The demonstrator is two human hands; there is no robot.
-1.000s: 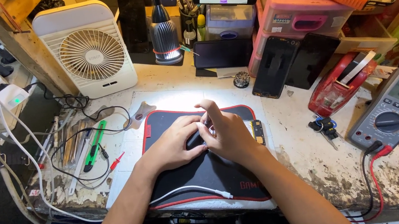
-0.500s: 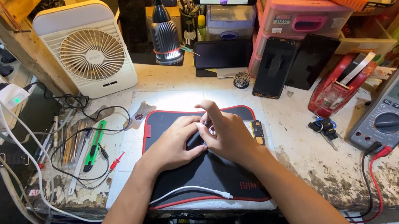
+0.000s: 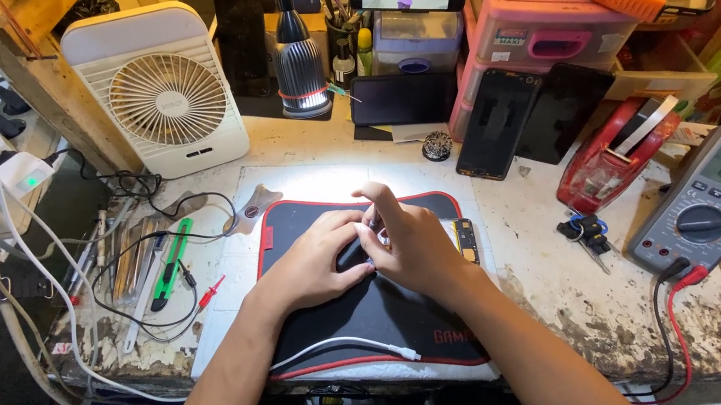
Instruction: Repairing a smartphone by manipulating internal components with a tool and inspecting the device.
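Right between both hands [image 3: 367, 253]: small part [image 3: 381, 238]

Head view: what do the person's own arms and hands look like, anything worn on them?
Both forearms are bare up to the bottom edge of the picture: no sleeves show. The left hand and the right hand wear no gloves. No watch, wristband or bracelet shows at either wrist, and no ring can be made out on the fingers that show. No cable or strap is attached to either arm.

blk mat [image 3: 393, 305] w/ red trim, white fan [image 3: 166, 98]
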